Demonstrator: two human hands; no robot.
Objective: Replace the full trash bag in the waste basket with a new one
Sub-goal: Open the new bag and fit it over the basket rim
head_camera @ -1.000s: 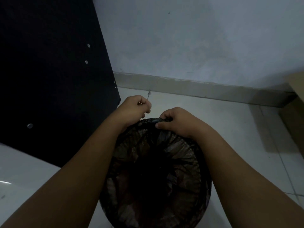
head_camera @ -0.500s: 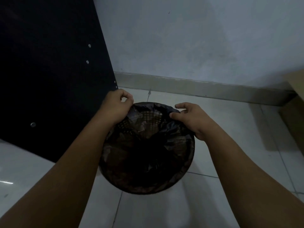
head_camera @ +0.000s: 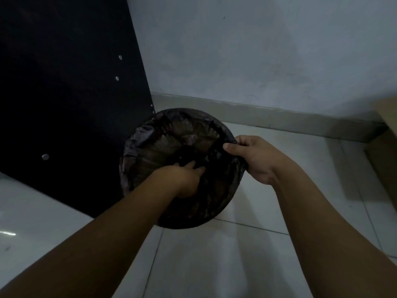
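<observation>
1. The waste basket (head_camera: 129, 168) stands on the tiled floor (head_camera: 214, 265), close against the dark panel (head_camera: 64, 104) on its left and near the wall (head_camera: 257, 61) behind it.
2. A dark trash bag (head_camera: 171, 143) lines the basket, its edge folded over the rim around most of the circle.
3. The right hand (head_camera: 255, 158) is at the basket's right rim, thumb and fingers pinched together on a fold of the bag's edge.
4. The left hand (head_camera: 187, 177) reaches down inside the basket near its centre, fingers pressed into the film; whether that grip is closed on the bag or only pushing it, I cannot tell.
5. The film looks thin, soft and crinkly, so it will likely be light, slippery, and inclined to slide or tear if pulled by one spot.
6. The best place to hold it seems to be the doubled edge at the rim, gathered into a fold rather than a single layer.
7. The basket itself looks light, so a pull on the bag could tip or drag it toward the panel.
8. Judging by the mostly seated edge, the lining appears nearly fitted, with smoothing inside and the right rim left to finish.
</observation>
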